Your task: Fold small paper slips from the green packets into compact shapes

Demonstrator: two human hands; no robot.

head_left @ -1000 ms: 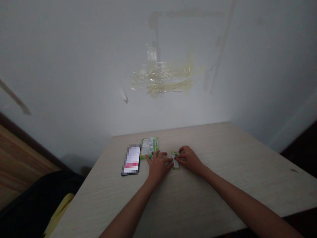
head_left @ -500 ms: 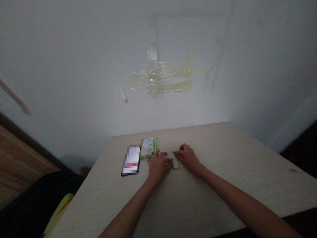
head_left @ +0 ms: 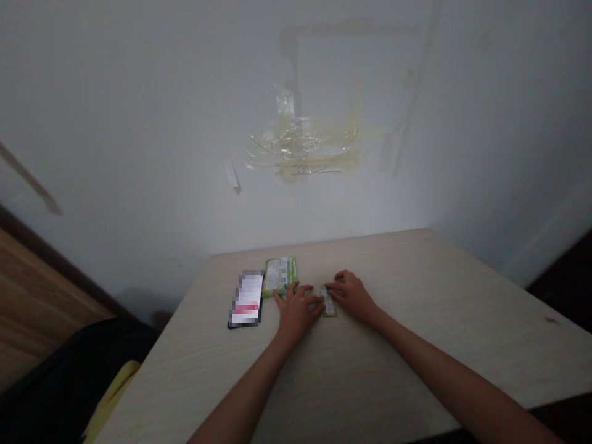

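A small green and white printed card [head_left: 330, 308] lies on the table between my two hands. My left hand [head_left: 296, 311] rests palm down with its fingers apart, and its fingertips touch the card's left edge. From the other side my right hand [head_left: 355, 297] has thumb and fingers drawn together at the card's upper right edge, partly covering it. Just beyond my left hand is a larger green and white printed packet or leaflet [head_left: 277, 275], close to my left fingertips.
A phone [head_left: 247, 300] with a lit, blurred screen lies left of the leaflet. The pale wooden table [head_left: 416, 296] meets a wall bearing peeling clear tape [head_left: 305, 145]. Dark and yellow cloth [head_left: 113, 391] sits beyond the table's left edge.
The whole view has shifted slightly. Both hands keep nearly the same pose around the small card.
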